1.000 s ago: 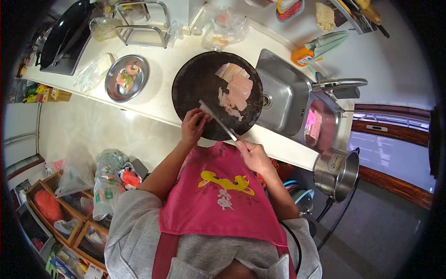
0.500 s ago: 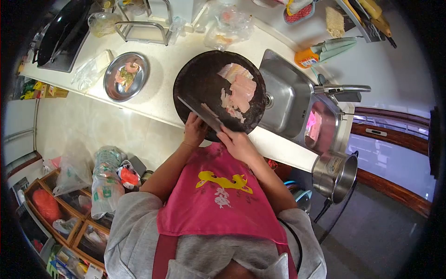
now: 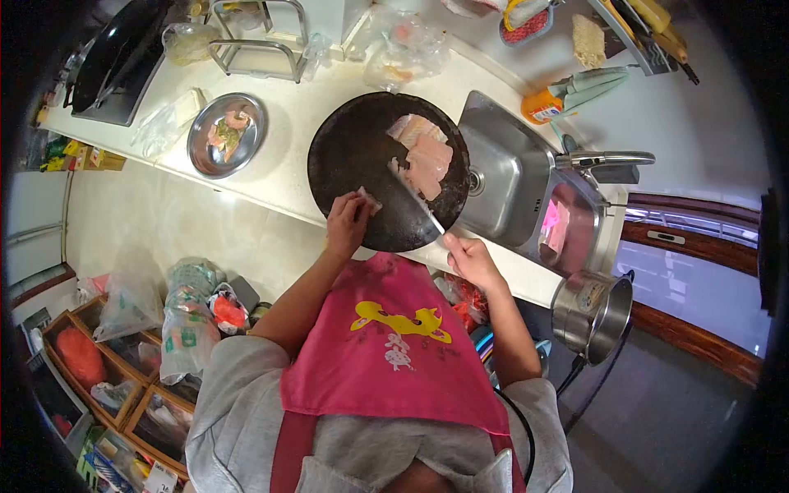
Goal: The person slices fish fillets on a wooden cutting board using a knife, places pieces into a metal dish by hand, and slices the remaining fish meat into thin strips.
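On the counter lies a round dark chopping board (image 3: pixel 349 135). My left hand (image 3: pixel 348 220) is closed around a small piece of raw fish (image 3: pixel 371 200) at the board's near left edge. In my right hand (image 3: pixel 472 260), at the near right edge, is a kitchen knife (image 3: pixel 422 205) gripped by its handle. Its blade slants away to the left over the board, with the tip close beside the raw fish fillets (image 3: pixel 430 167). These pale pink pieces lie at the board's right side. Farther left, a metal bowl (image 3: pixel 194 148) contains several pink pieces and something greenish.
Right of the board is a steel sink (image 3: pixel 501 177) with a faucet (image 3: pixel 612 158). A steel pot (image 3: pixel 582 308) stands at the counter's right end. Plastic bags (image 3: pixel 403 53) and a metal rack (image 3: pixel 256 45) sit behind. An orange bottle (image 3: pixel 540 105) stands by the wall.
The knife has swung from the board's left side to the right, beside the fillets, and my right hand moved right. Scraps near the fillets are no longer spread there. My left hand now pinches a piece.
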The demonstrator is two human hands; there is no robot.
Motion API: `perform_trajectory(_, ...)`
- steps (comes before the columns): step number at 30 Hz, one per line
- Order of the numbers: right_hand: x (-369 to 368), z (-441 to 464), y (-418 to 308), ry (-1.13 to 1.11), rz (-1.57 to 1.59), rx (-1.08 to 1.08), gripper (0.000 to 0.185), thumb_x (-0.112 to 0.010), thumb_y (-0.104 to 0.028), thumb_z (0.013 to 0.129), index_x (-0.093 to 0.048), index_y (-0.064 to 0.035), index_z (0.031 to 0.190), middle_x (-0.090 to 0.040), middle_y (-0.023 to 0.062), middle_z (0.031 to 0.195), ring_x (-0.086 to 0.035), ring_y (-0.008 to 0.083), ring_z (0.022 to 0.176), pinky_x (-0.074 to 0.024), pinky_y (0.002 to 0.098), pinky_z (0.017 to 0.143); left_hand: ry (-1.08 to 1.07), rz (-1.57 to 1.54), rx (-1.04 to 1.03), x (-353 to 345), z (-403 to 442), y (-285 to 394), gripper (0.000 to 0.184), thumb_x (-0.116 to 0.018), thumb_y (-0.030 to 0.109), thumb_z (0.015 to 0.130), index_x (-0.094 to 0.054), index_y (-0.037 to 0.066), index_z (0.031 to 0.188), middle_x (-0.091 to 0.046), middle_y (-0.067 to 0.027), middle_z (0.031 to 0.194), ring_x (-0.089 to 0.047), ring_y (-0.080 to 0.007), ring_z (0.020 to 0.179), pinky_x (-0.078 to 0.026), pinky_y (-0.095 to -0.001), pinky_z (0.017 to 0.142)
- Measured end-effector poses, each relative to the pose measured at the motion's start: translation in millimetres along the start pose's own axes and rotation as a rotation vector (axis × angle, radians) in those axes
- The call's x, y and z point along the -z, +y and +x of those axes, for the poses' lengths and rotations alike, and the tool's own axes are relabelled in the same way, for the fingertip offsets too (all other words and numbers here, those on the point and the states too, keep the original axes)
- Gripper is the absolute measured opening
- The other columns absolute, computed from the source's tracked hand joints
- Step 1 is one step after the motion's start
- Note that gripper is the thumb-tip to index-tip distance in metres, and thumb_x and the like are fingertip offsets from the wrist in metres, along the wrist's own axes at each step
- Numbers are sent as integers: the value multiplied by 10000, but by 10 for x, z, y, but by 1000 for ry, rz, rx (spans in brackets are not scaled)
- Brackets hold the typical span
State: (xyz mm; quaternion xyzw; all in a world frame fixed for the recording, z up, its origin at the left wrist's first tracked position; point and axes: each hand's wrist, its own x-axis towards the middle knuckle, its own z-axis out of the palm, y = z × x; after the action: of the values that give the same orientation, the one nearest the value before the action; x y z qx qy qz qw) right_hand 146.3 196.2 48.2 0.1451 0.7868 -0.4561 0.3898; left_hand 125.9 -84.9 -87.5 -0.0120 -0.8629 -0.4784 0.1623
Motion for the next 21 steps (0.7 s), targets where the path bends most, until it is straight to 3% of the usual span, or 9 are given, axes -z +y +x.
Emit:
perform_trajectory(2, -141, -25, -181, 177, -74, 28, 533, -543, -455, 1034, -649, 0, 777, -577, 87, 597, -568, 159, 588, -486, 355, 586, 22, 11, 9, 10, -11, 9, 190, -739, 108, 883, -676, 37, 1048, -665, -139, 1136, -661, -315, 1036, -543, -388, 862)
perform_trajectory(3, -199, -59, -223, 175, -73, 31, 533, -543, -455, 1034, -649, 0, 777, -577, 87, 597, -568, 159, 588, -486, 355, 586, 5, -24, 10, 35, -6, -8, 202, -740, 94, 868, -683, 40, 1054, -660, -144, 1148, -664, -326, 1036, -543, -390, 866)
perform_trajectory(5, -354, -234, -235, 108, -246, 206, 504, -521, -466, 1039, -717, -13, 937, -646, 148, 663, -658, 208, 650, -520, 370, 638, -18, -61, 15, 73, -19, 0, 216, -741, 80, 854, -689, 43, 1061, -656, -149, 1160, -666, -337, 1036, -543, -392, 870)
perform_trajectory(6, -465, -303, -271, 133, -224, 345, 473, -532, -443, 1034, -697, -25, 1181, -708, 250, 835, -735, 326, 804, -552, 405, 736, -52, -64, 46, 106, -23, 19, 240, -736, 61, 833, -695, 48, 1070, -650, -154, 1176, -664, -352, 1048, -545, -398, 872)
perform_trajectory(7, -509, -289, -258, 131, -224, 343, 473, -532, -443, 1034, -697, -25, 1181, -708, 250, 835, -735, 326, 804, -552, 405, 736, -84, -68, 77, 130, -14, 35, 268, -732, 42, 813, -702, 54, 1079, -644, -159, 1193, -661, -368, 1060, -547, -403, 875)
perform_trajectory(9, -567, -229, -189, 126, -420, 367, 491, -552, -410, 1025, -597, -49, 1354, -684, 305, 1033, -700, 411, 995, -546, 429, 847, -53, -67, 23, 129, 6, 64, 303, -739, 12, 785, -702, 47, 1084, -648, -142, 1136, -652, -348, 1010, -539, -403, 843)
perform_trajectory(14, -630, -38, -235, 126, -263, 448, 497, -567, -406, 1014, -608, -23, 1328, -663, 326, 1052, -672, 440, 1027, -537, 440, 873, -33, -35, -41, 88, 14, 30, 336, -738, -14, 755, -702, 37, 1086, -652, -125, 1067, -630, -340, 939, -526, -410, 800)
perform_trajectory(16, -710, 114, -332, 157, -239, 596, 495, -551, -398, 1018, -612, -3, 1310, -660, 331, 1025, -663, 455, 1014, -536, 450, 847, -10, -68, -73, 107, 42, 67, 323, -737, -5, 754, -700, 30, 1073, -652, -131, 1053, -622, -347, 926, -523, -412, 788)
perform_trajectory(21, -895, 720, -879, 65, -265, 586, 495, -539, -394, 1018, -612, 11, 1293, -650, 342, 978, -645, 480, 989, -527, 458, 812, -28, -58, -85, 118, 35, 66, 288, -731, -10, 759, -696, 24, 1043, -653, -136, 1046, -617, -349, 929, -521, -415, 793)
